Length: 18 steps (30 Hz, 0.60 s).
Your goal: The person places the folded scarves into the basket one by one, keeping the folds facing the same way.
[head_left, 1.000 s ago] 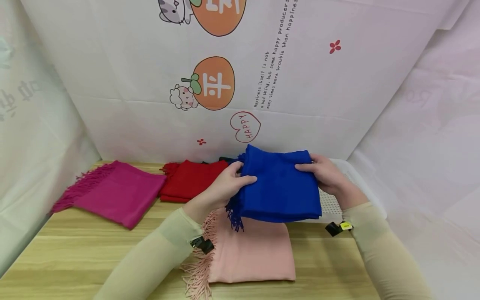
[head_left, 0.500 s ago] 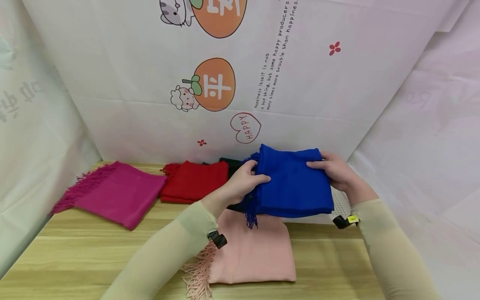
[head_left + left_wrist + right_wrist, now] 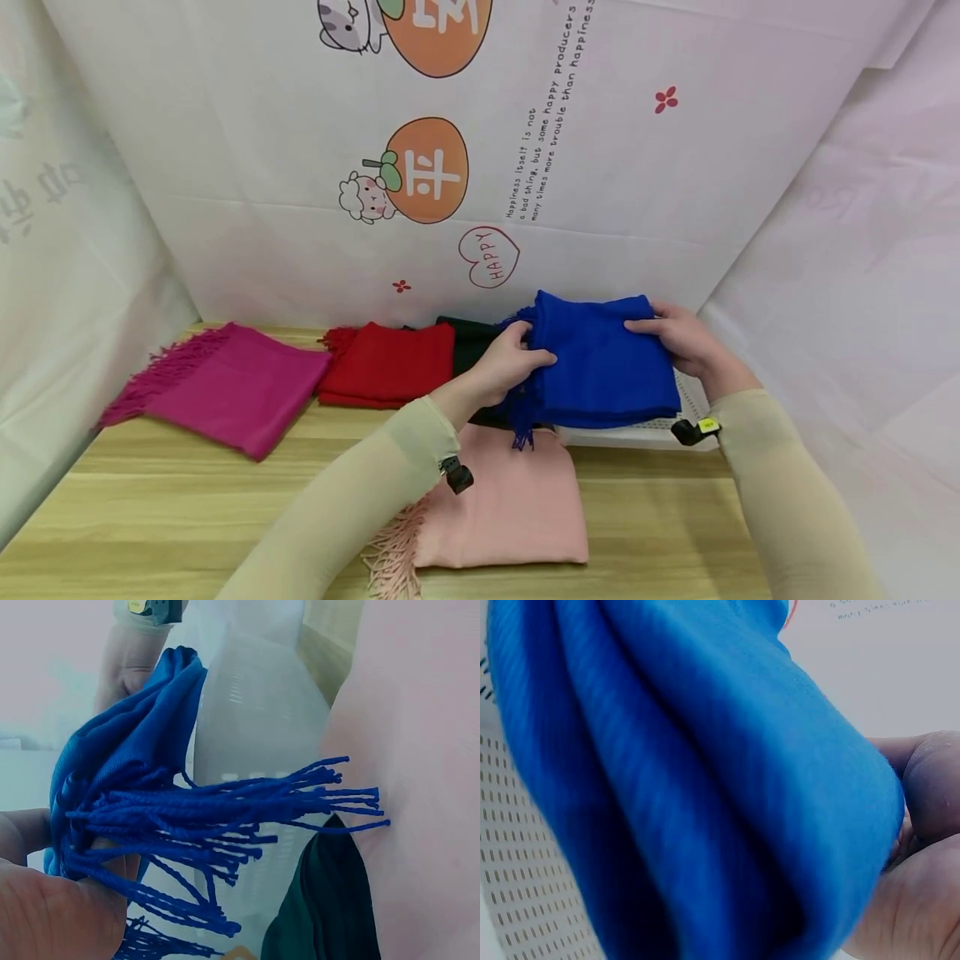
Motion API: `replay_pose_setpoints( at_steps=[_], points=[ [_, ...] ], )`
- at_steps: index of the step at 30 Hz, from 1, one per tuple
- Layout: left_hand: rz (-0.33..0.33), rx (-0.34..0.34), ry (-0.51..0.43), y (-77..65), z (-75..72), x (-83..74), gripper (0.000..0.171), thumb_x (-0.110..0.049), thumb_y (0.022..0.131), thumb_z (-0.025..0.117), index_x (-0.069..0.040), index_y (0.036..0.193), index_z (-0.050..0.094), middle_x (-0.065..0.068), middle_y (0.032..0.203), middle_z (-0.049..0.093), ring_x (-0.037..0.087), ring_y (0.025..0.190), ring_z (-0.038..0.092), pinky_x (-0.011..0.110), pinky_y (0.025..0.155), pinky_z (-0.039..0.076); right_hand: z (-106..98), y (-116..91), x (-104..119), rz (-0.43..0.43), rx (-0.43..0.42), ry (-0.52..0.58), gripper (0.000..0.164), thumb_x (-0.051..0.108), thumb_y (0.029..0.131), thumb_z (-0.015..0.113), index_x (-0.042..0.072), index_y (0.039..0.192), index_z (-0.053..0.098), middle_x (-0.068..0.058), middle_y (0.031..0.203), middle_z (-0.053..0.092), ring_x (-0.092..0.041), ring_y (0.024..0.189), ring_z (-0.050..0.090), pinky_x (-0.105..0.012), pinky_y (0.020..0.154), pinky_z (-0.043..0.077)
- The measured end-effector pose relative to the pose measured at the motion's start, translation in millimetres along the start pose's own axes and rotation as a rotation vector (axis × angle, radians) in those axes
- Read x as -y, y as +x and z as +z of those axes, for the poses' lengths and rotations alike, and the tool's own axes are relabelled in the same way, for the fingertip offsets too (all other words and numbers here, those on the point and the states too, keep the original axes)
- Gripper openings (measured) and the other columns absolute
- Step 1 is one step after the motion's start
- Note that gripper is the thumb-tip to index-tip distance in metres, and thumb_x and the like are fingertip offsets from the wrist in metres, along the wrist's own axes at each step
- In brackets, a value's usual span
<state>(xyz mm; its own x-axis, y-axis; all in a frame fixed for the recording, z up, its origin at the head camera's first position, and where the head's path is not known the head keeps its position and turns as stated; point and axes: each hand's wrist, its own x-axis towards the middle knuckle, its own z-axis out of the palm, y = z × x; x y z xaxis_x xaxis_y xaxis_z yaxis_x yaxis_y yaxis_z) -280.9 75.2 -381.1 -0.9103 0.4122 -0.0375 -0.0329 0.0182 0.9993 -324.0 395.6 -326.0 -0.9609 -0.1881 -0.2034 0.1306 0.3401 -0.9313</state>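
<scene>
A folded blue scarf (image 3: pixel 603 358) with fringe along its left edge is held up between both hands. My left hand (image 3: pixel 504 367) pinches its fringed side, thumb on the front face. At the opposite edge my right hand (image 3: pixel 681 337) grips the fold, thumb on top. In the left wrist view, blue fringe (image 3: pixel 225 817) hangs out past the left hand. Beneath the scarf is a white perforated basket (image 3: pixel 645 435), largely covered in the head view; its holed wall (image 3: pixel 532 862) shows in the right wrist view.
Left of the basket lie a dark green scarf (image 3: pixel 471 343), a folded red scarf (image 3: pixel 401 362) and a magenta scarf (image 3: pixel 240 387). A pink fringed scarf (image 3: pixel 510 508) lies in front on the wooden table (image 3: pixel 187 508). White printed cloth (image 3: pixel 600 150) hangs behind.
Both hands have carried the blue scarf to the right, over the basket. More of the dark green scarf now shows beside the red one. The other scarves have stayed put.
</scene>
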Motion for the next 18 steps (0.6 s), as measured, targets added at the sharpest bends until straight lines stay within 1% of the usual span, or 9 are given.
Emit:
replay_pose_setpoints(
  at_steps=[6, 10, 12, 15, 18],
  points=[
    [0.005, -0.015, 0.004, 7.2, 13.6, 0.4, 0.085, -0.025, 0.094, 0.074, -0.013, 0.162, 0.025, 0.016, 0.158, 0.041, 0.033, 0.139, 0.047, 0.059, 0.11, 0.04, -14, 1, -4, 0.012, -0.036, -0.048, 0.067, 0.029, 0.101, 0.067, 0.002, 0.154, 0.036, 0.004, 0.116, 0.066, -0.015, 0.101, 0.069, -0.036, 0.085, 0.058],
    [0.017, -0.024, 0.021, 13.4, 20.0, 3.0, 0.084, -0.025, 0.093, 0.074, -0.012, 0.161, 0.026, 0.015, 0.158, 0.04, 0.032, 0.14, 0.046, 0.056, 0.11, 0.041, -21, 3, -7, 0.029, -0.051, -0.067, 0.071, 0.031, 0.1, 0.068, 0.003, 0.156, 0.034, 0.003, 0.118, 0.066, -0.014, 0.1, 0.069, -0.036, 0.085, 0.058],
    [0.019, -0.029, 0.035, 17.1, 22.7, 5.6, 0.083, -0.024, 0.094, 0.074, -0.012, 0.161, 0.027, 0.015, 0.158, 0.041, 0.032, 0.14, 0.046, 0.055, 0.11, 0.042, -24, 3, -8, 0.036, -0.059, -0.078, 0.072, 0.032, 0.1, 0.069, 0.004, 0.157, 0.034, -0.002, 0.124, 0.064, -0.014, 0.101, 0.069, -0.036, 0.085, 0.058],
    [0.019, -0.041, 0.066, 21.2, 26.0, 8.6, 0.081, -0.024, 0.094, 0.074, -0.012, 0.16, 0.028, 0.014, 0.157, 0.042, 0.031, 0.139, 0.047, 0.055, 0.11, 0.042, -27, 4, -11, 0.045, -0.077, -0.097, 0.072, 0.033, 0.1, 0.069, 0.004, 0.156, 0.035, -0.005, 0.127, 0.062, -0.014, 0.101, 0.068, -0.036, 0.085, 0.058],
    [0.03, -0.06, 0.127, 25.8, 31.1, 10.5, 0.078, -0.024, 0.096, 0.072, -0.011, 0.16, 0.029, 0.013, 0.159, 0.04, 0.03, 0.141, 0.046, 0.054, 0.111, 0.041, -32, 6, -13, 0.043, -0.084, -0.121, 0.069, 0.031, 0.1, 0.068, 0.003, 0.155, 0.036, -0.011, 0.133, 0.058, -0.013, 0.101, 0.068, -0.035, 0.085, 0.058]
  ],
)
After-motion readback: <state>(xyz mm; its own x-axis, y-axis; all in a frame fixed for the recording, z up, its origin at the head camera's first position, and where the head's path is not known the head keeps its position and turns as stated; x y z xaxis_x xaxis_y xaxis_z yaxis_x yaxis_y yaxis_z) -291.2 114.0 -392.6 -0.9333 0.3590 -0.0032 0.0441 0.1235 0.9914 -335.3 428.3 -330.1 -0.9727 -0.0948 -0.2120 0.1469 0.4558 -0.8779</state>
